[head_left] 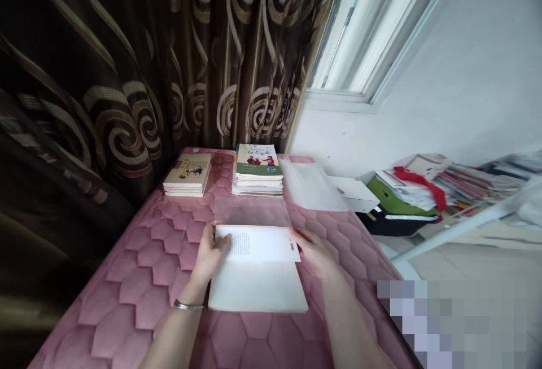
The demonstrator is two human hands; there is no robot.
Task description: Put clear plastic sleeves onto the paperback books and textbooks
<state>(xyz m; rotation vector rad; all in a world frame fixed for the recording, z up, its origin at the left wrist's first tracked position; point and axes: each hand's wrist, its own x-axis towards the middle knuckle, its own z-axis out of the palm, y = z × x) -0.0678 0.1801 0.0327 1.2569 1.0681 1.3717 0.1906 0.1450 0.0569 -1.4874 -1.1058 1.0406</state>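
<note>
Left hand (pixel 209 259): fingers curl round the upper left corner of the white book (pixel 258 281), thumb on the page. Right hand (pixel 315 253): fingers extended and flat, tips touching the book's right edge, gripping nothing. The book lies flat on the pink quilted surface (pixel 139 279). Just beyond it lies a clear plastic sheet (pixel 252 211). Farther back stand two book stacks (pixel 187 174) (pixel 258 168).

A green-topped book stack (pixel 258 170) and beige stack (pixel 187 174) sit before a swirled curtain (pixel 127 75).
</note>
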